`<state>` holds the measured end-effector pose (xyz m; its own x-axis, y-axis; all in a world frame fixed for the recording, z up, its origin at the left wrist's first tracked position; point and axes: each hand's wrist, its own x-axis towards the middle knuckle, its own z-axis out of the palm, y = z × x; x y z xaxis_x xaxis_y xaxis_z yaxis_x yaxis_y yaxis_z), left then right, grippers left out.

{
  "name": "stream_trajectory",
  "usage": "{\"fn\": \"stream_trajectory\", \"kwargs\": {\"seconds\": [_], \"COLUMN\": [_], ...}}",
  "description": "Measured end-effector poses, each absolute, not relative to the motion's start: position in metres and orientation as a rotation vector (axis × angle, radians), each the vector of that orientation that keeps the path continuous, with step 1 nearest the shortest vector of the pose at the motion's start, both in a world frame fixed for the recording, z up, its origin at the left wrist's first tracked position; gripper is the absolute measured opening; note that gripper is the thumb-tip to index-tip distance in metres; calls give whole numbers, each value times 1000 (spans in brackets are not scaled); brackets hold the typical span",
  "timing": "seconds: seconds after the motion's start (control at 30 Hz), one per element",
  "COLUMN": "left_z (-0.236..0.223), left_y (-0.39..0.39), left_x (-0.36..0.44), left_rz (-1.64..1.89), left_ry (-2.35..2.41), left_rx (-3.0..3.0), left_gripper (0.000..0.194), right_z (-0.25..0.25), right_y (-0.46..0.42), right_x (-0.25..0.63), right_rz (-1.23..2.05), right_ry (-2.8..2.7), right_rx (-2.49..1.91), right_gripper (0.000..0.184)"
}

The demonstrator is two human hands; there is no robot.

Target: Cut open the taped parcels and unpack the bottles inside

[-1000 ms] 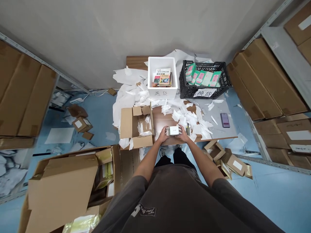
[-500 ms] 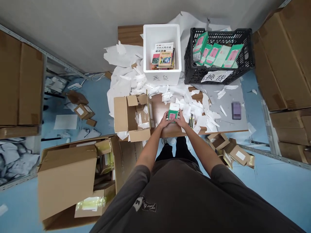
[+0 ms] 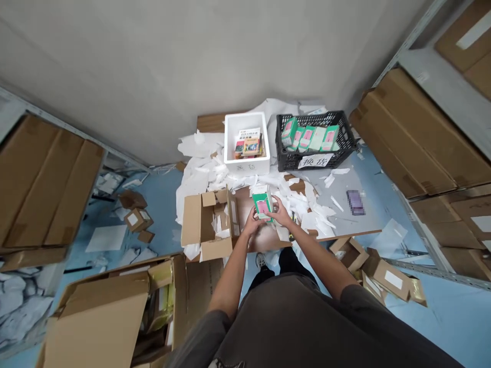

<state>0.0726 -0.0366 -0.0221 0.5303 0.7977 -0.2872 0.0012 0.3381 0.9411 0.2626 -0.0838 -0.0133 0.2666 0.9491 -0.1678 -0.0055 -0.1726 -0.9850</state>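
A small green, pink and white carton (image 3: 262,200) is held upright over the wooden table (image 3: 264,240). My left hand (image 3: 253,222) grips its lower left side, and my right hand (image 3: 281,212) grips its right side, so both are closed on it. Just left of my hands stands an open cardboard box (image 3: 192,220) with white paper inside. Similar green and pink cartons (image 3: 307,138) lie in the black plastic crate (image 3: 337,159) at the back right. Books (image 3: 251,145) stand in the white foam box (image 3: 246,166) at the back.
Torn white paper (image 3: 203,174) litters the table. A blurred purple device (image 3: 356,202) lies at its right. A large open carton (image 3: 99,312) stands at lower left, and small opened boxes (image 3: 387,273) lie on the floor at right. Shelves with brown boxes (image 3: 410,133) flank both sides.
My view has tilted up, showing more wall. The small carton has been raised and tipped more upright, its front showing more, and my right hand has moved higher on its side.
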Motion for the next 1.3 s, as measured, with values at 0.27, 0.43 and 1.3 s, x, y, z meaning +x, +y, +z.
{"fn": "stream_trajectory", "kwargs": {"seconds": [0.27,0.43,1.3], "left_z": [65,90,81], "left_y": [33,41,173], "left_x": [217,321,305], "left_rz": [637,599,851], "left_ry": [629,496,1003], "left_rx": [1349,1321,1491], "left_gripper": [99,106,99], "right_z": [77,96,39], "right_y": [-45,-45,68], "right_x": [381,473,530], "right_rz": [858,705,600], "right_ry": [-648,-544,-720], "right_rx": [-1241,-1274,-1497], "right_gripper": [106,109,81]}}
